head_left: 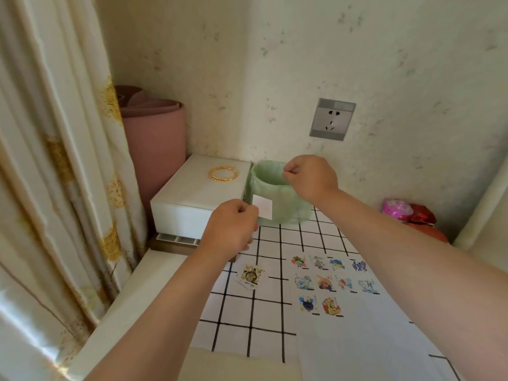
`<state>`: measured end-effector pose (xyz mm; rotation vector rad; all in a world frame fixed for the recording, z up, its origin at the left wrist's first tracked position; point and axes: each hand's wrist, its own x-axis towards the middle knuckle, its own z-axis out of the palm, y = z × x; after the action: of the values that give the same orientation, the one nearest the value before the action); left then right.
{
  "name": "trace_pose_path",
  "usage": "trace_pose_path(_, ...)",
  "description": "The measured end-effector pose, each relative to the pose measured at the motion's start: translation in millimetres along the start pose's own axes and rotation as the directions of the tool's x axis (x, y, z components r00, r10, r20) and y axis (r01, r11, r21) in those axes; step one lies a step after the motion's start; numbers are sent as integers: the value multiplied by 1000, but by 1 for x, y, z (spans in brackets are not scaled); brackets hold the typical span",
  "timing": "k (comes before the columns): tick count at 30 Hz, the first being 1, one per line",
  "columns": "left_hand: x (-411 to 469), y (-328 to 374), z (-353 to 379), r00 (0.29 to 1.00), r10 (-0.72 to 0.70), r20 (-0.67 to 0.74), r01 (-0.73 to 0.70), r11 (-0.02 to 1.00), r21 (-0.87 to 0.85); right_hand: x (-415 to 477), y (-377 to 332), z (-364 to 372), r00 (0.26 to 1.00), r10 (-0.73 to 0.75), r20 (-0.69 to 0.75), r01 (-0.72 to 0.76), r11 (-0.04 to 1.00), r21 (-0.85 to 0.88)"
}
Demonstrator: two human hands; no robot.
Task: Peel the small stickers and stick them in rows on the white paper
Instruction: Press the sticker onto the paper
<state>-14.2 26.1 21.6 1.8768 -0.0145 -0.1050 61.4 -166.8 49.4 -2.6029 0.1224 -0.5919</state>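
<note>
Disposal seems the step: left hand has its grip pinched on a white slip beside the green bin. Right hand is curled over the rim, and I cannot tell what it holds. Stickers fill rows on the white paper. Next, peel one from the stack.

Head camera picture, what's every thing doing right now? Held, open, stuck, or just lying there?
left hand: pinches a white slip
right hand: fingers pinched together above the green bin; contents too small to tell
green bin: upright, open top, bag-lined
white paper: flat, ten stickers stuck in three rows
loose stickers: piled on the checked cloth
bangles: lying on the white box
wall socket: nothing plugged in
</note>
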Motion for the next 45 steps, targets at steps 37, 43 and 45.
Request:
trace_pose_path(37, -51, 15, 122, 958, 21, 287, -33, 999, 38, -170, 107, -77, 841, 380, 386, -540, 547, 639)
trace_pose_path(43, -49, 9, 133, 936, 39, 349, -102, 981, 164, -173, 121, -79, 879, 324, 351, -475, 675, 565)
trace_pose_path(45, -48, 8, 135, 925, 48, 377, -115, 981, 158, -175, 125, -80, 890, 273, 365, -441, 719, 537)
